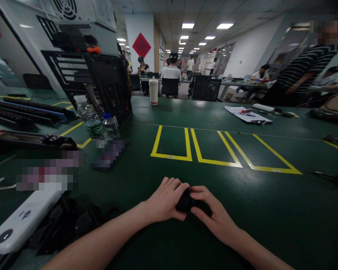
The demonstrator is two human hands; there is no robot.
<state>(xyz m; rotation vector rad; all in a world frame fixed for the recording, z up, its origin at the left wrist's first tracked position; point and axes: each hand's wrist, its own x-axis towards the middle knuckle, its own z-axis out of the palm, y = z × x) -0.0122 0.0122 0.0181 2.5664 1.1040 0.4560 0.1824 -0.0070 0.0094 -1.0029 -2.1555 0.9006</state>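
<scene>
A small dark black piece [183, 202], rounded in outline, is between my two hands just above or on the green table [146, 247]. Its exact kind is too dark to make out. My left hand [166, 198] wraps it from the left, fingers over the top and thumb below. From the right, my right hand [211, 213] has its thumb and fingertips bent against the piece's right end. Much of the piece is hidden behind the fingers.
Yellow tape outlines [171, 156] mark the table ahead. To the left are a white power strip-like bar [25, 217], black parts [87, 221], water bottles [91, 122] and a black metal frame [109, 90]. A white tumbler [153, 92] and a clipboard [248, 114] stand farther back. People are beyond.
</scene>
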